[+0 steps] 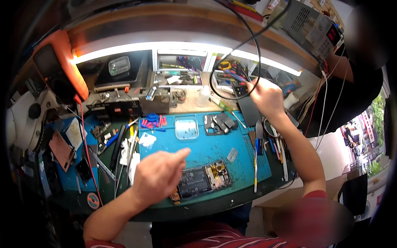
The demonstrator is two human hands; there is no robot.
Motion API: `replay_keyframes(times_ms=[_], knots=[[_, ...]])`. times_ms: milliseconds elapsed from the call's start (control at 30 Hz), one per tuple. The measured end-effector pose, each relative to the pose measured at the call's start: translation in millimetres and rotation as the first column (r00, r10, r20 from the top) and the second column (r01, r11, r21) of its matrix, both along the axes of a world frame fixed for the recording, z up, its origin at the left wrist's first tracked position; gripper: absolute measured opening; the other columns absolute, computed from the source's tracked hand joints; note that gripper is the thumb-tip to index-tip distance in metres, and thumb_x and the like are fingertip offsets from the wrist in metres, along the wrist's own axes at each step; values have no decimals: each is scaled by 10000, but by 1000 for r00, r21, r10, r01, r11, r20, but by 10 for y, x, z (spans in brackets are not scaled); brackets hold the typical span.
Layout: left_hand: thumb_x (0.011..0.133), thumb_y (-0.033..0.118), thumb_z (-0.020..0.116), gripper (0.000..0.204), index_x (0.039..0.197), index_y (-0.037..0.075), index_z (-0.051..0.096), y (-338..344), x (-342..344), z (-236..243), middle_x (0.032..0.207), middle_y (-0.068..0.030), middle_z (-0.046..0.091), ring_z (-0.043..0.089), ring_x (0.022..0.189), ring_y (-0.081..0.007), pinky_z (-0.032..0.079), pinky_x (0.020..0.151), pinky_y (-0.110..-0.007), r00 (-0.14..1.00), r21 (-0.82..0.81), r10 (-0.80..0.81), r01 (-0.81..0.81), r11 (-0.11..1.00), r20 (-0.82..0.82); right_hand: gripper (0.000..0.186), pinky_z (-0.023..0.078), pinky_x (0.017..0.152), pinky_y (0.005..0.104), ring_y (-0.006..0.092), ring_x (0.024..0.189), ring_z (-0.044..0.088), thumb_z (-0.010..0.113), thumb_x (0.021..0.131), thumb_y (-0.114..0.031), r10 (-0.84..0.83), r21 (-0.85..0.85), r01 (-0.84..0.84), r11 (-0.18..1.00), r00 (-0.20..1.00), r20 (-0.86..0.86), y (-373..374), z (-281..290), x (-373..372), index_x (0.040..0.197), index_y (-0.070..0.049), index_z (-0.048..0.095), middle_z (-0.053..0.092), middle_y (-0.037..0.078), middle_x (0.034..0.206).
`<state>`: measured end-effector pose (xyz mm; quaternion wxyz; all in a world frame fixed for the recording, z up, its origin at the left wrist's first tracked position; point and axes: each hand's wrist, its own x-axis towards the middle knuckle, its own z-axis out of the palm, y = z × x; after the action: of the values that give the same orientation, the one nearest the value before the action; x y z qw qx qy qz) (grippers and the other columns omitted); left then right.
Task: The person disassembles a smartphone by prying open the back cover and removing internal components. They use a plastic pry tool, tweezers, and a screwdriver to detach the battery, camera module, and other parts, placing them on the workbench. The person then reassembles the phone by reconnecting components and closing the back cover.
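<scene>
My left hand [160, 175] hovers over the near left part of a blue work mat [165, 144]. Its index finger points right and the others are curled in; nothing shows in it. Partly behind that hand lies an opened phone [195, 182], with its black battery and gold-coloured circuit parts bare. My right hand [266, 98] is raised at the far right, by the tool bins under the shelf. Its fingers are pinched at a thin dark thing I cannot make out, close to a hanging black cable loop [211, 78].
A clear plastic tray [186, 128] and black phone parts [220, 123] lie on the mat's far side. An orange multimeter [68, 62] stands at left, its red lead [85, 142] crossing the bench. A power supply [308, 27] sits upper right. Another person [351, 91] is beyond it.
</scene>
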<state>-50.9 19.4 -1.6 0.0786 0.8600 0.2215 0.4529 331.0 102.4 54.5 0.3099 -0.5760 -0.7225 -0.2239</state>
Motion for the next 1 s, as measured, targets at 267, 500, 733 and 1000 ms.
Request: replay_keyframes(times_ms=[267,500,733,1000], knots=[[1107,203,618,504,1541,-9,477,-147,396,162,1296,-157,684,715,1038,-183,620,793,-303,888,-900,-166,437,10,429,143,351,580,191,26,651,497,737,1002,-186,-356,-374,-575,728,150,-922,-2104,-111,-82,999,-43,743,632,-37,801],[1110,216,626,284,1234,-32,687,-183,760,466,1022,-75,746,735,906,-135,609,757,-284,785,-749,-91,614,251,613,237,398,606,217,19,694,544,727,1043,-243,-150,-357,-663,657,350,-925,-2057,60,-758,1002,-12,763,678,-41,784],[1029,134,728,174,1077,-33,734,-181,845,575,977,-66,756,723,801,-112,592,698,-268,960,-652,-96,251,715,264,582,593,715,303,197,889,729,856,903,-214,361,-180,-514,839,771,-524,-1754,86,-676,1433,-101,643,745,87,1118],[954,34,771,115,1057,-18,769,-289,1029,301,998,-101,777,755,837,-170,583,702,-295,968,-626,-120,234,744,221,580,628,773,336,202,883,774,789,932,-39,345,-149,-528,836,718,-604,-1685,-177,-666,1464,-95,566,759,115,1111]])
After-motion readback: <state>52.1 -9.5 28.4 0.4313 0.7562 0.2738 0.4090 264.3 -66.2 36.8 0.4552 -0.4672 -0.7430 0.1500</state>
